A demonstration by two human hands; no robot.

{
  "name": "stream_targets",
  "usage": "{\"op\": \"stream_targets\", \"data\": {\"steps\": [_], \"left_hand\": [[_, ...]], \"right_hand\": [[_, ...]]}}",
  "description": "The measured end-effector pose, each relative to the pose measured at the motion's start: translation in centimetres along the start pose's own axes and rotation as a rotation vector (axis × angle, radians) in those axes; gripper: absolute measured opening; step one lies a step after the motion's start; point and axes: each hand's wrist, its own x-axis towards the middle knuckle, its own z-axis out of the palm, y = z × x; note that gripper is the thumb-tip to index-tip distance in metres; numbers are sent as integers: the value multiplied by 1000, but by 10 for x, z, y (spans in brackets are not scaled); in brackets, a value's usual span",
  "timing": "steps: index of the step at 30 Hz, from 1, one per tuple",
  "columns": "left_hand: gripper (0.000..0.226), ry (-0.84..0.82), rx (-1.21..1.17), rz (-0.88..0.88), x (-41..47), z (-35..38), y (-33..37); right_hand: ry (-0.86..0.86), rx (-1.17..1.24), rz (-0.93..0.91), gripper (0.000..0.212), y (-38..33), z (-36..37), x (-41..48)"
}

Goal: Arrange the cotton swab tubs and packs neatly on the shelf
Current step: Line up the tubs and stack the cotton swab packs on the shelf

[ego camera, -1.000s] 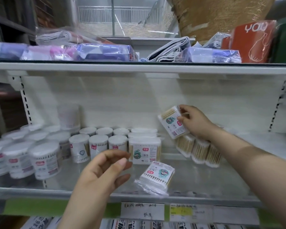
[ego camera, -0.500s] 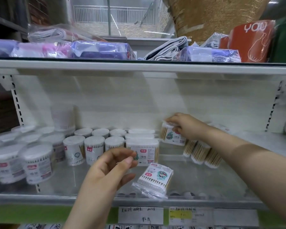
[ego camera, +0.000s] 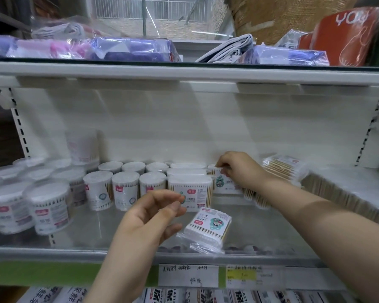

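Tubs (ego camera: 125, 189) mostly lined up; right hand (ego camera: 239, 171) pinching 1 pack (ego camera: 224, 182) upright, left hand (ego camera: 149, 217) loosely curled, empty (1 loose pack (ego camera: 207, 228) left).

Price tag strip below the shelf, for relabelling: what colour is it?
Green strip, with white tags; head view.

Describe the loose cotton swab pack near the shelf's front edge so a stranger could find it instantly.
Start at the middle shelf, along its front lip above the price tags. The flat square swab pack lies there alone, tilted, right of the empty left hand. Unlike the upright tubs behind, it lies flat in loose clear wrap.
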Motion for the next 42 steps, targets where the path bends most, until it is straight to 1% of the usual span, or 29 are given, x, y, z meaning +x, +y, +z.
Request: {"op": "stream_targets", "data": {"steps": [3,6,9,10,12,14,15,16,17,18,19,21,22,23,25,26,29,32,34,36,38,39,41,42], "left_hand": [[15,-15,8,-8,2,4,1],[15,-69,7,-32,5,10,6],[14,-119,64,-32,9,15,12],[15,-124,76,-29,11,16,12],[15,-132,68,-26,12,16,11],[17,-126,49,-39,12,16,8],[21,-119,43,-43,12,17,7],[26,-119,46,-55,11,18,5],[31,-122,55,-55,12,20,4],[34,-133,64,-56,12,23,3],[37,-141,66,-50,13,26,3],[38,-152,59,-35,14,31,3],[38,-156,56,-35,14,32,3],[38,-161,54,-38,13,33,3],[38,-178,54,-44,12,34,2],[37,-182,54,-44,11,34,2],[34,-169,42,-47,11,34,-1],[33,-170,37,-56,10,34,-3],[32,-173,21,-68,8,33,-3],[28,-183,-4,-76,8,31,0],[23,-200,-8,-70,8,30,4],[23,-202,-10,-63,9,30,6],[24,-191,-20,-47,12,32,10],[25,-185,-20,-39,13,34,11]], "right_hand": [[0,-3,33,26,-5,0,-3],[-13,42,84,37,-15,-5,-3],[48,126,117,37,-22,-28,-19],[92,161,132,34,-20,-42,-28],[271,260,201,30,-4,-74,-51],[452,404,379,32,21,-103,-75],[469,458,474,38,33,-112,-83],[410,460,562,48,42,-113,-91],[319,413,627,60,48,-109,-93],[243,359,665,71,52,-102,-97],[206,351,669,80,53,-94,-98],[171,444,635,99,54,-79,-100],[153,469,647,106,56,-74,-100],[142,457,661,110,58,-71,-100],[116,354,698,116,61,-66,-98],[100,304,699,114,61,-65,-97],[60,215,667,97,59,-59,-96],[98,216,595,81,58,-55,-95],[116,233,591,72,57,-56,-94],[141,302,654,74,58,-59,-94],[228,370,701,80,55,-64,-97],[299,388,692,80,53,-68,-98],[445,457,621,71,40,-79,-102],[498,530,578,65,29,-83,-105]]}}
